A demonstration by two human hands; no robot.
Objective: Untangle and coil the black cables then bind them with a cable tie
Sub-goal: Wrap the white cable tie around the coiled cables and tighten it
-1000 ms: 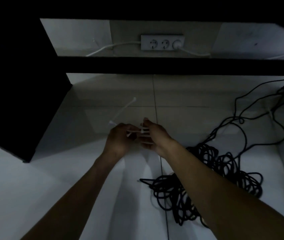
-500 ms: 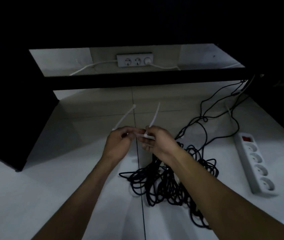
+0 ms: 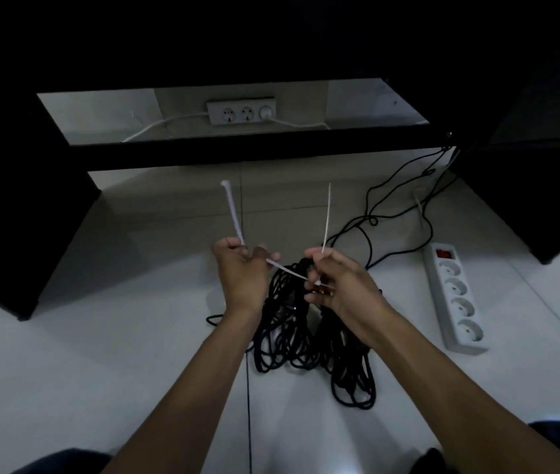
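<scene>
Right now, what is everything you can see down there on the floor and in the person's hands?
Cable ties: at least two, white; one rises from the left hand, one from the right, and a strip runs between the hands.
Black cables: one tangled heap, black, on the floor under the hands, strands trailing off to the back right.
Power strip: one, white with a red switch, on the floor at right.
Wall sockets: one white block, on the back wall, white cords leaving both sides.
Furniture: dark, to the left and across the back.
Floor: pale tiles.
Left hand: grips a tie.
Right hand: pinches a tie.
</scene>
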